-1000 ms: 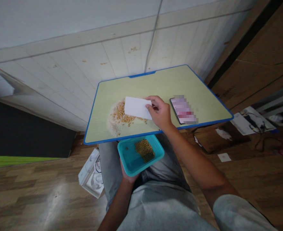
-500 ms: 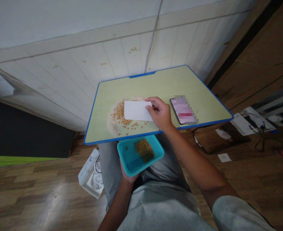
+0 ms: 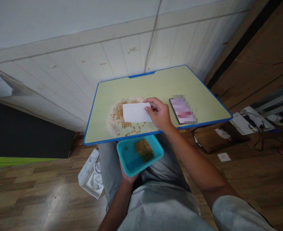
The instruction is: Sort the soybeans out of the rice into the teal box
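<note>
My right hand (image 3: 159, 112) pinches a white card (image 3: 135, 112) by its right end, fingers above and thumb on the face. The card covers part of a heap of tan soybeans (image 3: 118, 110) and white rice grains (image 3: 112, 126) on the table. Several loose beans lie between the card and the front edge. Below that edge, my left hand (image 3: 129, 177) grips a teal plastic tub (image 3: 128, 157) from beneath, its fingers mostly hidden. Inside the tub, more soybeans (image 3: 145, 150) are gathered toward the right side.
The small table (image 3: 180, 78) has a blue rim and stands against a panelled wall. A phone (image 3: 182, 110) lies right of my right hand. An open white box (image 3: 92, 175) is on the floor at left; a cardboard box (image 3: 218, 139) sits below the table's right end.
The white card has shifted slightly down and left, toward the table's front edge, with my right hand. The tub and my left hand stay nearly in place.
</note>
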